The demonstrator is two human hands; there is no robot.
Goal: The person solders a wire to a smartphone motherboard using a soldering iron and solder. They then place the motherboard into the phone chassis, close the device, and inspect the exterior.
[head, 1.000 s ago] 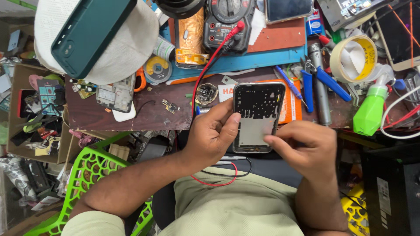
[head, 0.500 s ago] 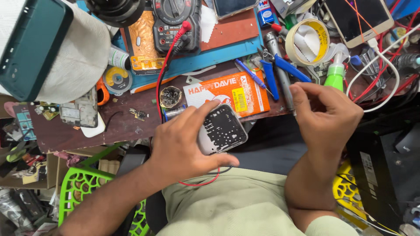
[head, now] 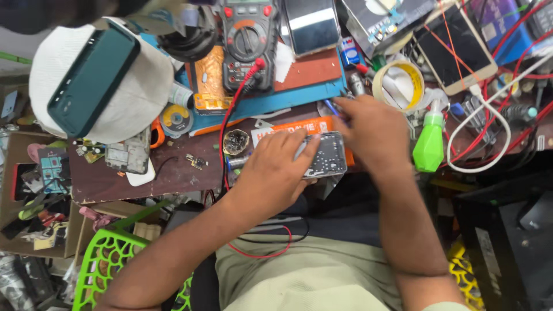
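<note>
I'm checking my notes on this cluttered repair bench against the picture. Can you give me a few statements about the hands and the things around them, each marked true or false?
1. The left hand holds an opened phone over the bench edge. True.
2. The right hand rests in the person's lap. False: it reaches over the bench beside the phone, near blue-handled tools.
3. A green spray bottle stands right of the right hand. True.
4. The multimeter lies on the green chair. False: it lies at the bench's far side, on a blue mat.
5. A dark green phone lies on a white cap. True.

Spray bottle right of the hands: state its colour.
Bright green spray bottle with a white nozzle, in the head view.
</note>
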